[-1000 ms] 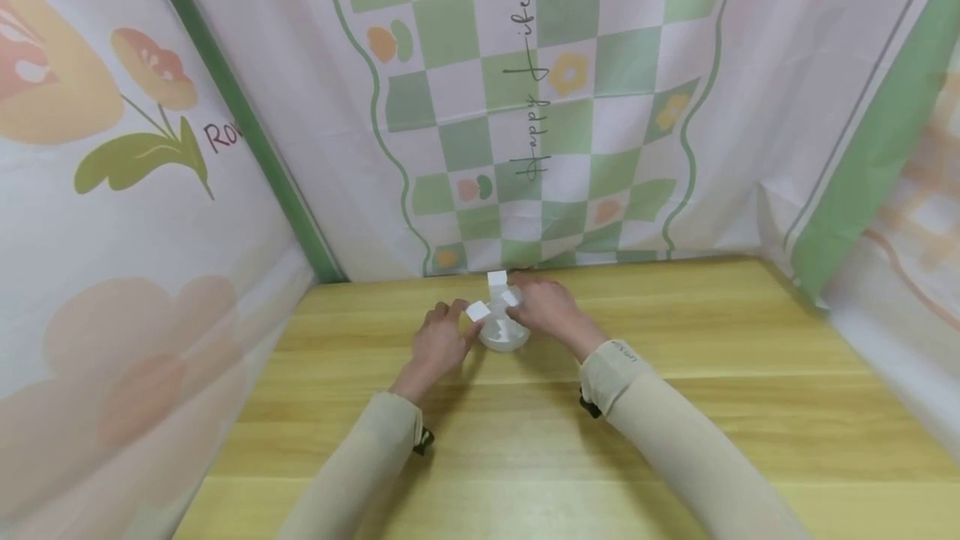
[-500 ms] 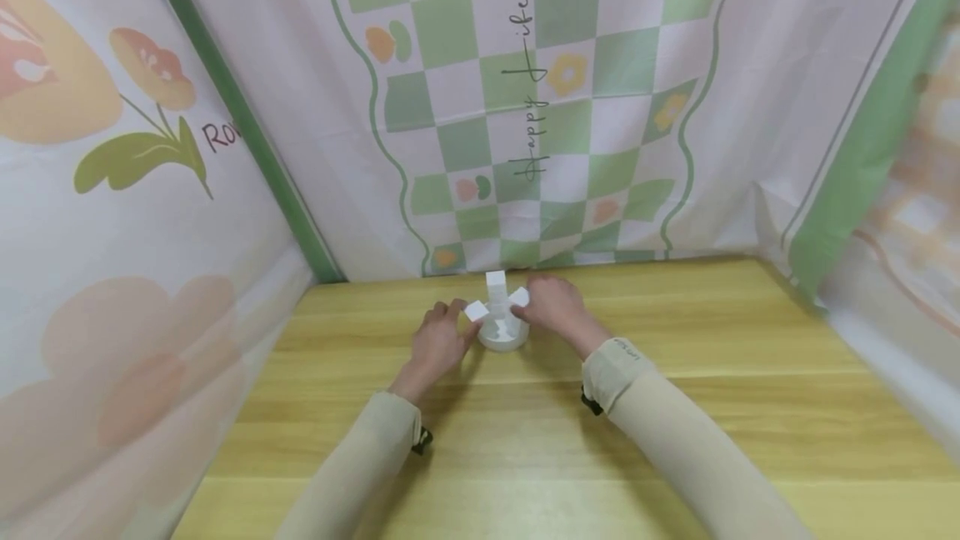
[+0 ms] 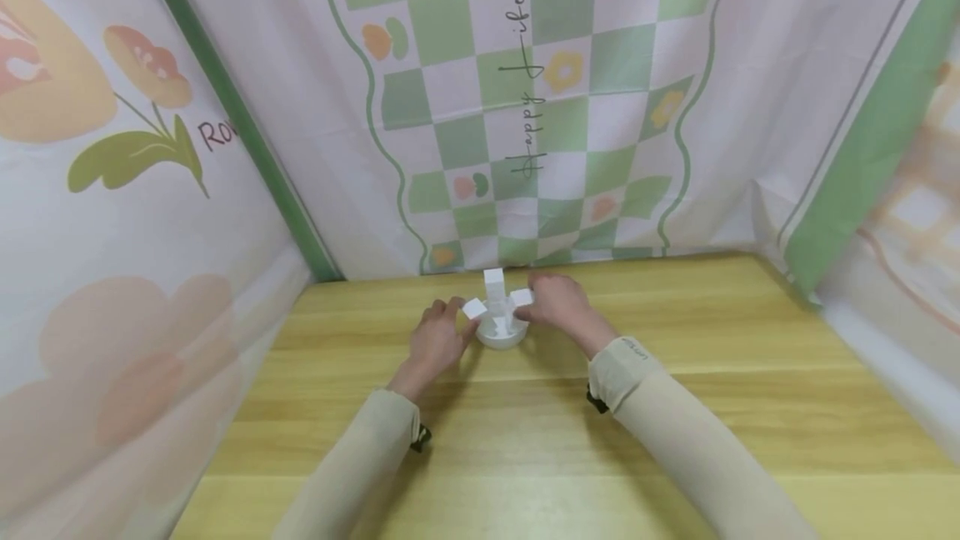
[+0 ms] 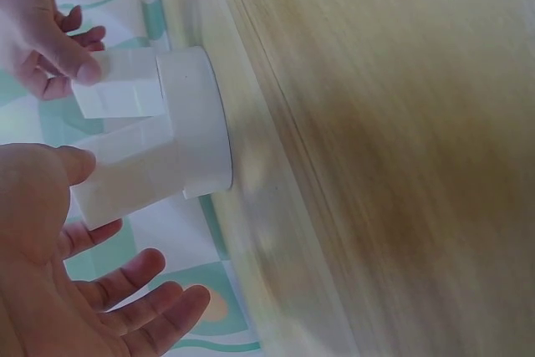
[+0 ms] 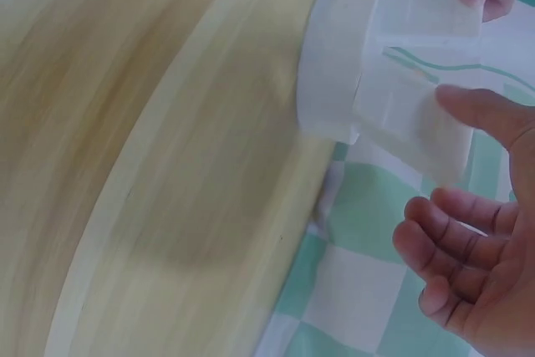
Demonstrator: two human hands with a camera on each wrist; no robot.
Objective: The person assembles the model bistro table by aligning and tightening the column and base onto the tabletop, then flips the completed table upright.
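A small white round dish (image 3: 501,342) stands near the far edge of the table. Long white blocks rise from it, one at the back (image 3: 493,280) standing upright. My left hand (image 3: 435,340) pinches the left white block (image 4: 125,173) near its outer end between thumb and index finger, the other fingers spread apart. That block leans outward to the left. On the other side my right hand (image 3: 561,302) holds the right white block (image 5: 410,114) near its top, thumb on its face. This one leans to the right. A small white piece (image 3: 501,325) shows inside the dish.
The dish stands on a wood-grain table (image 3: 510,457). Right behind it hangs a green-and-white checked cloth (image 3: 562,148). Floral cloth walls (image 3: 150,273) enclose the table at the left and right.
My right hand has shifted slightly to the right, and the right block has tilted outward with it. The left hand and its block have stayed nearly still.
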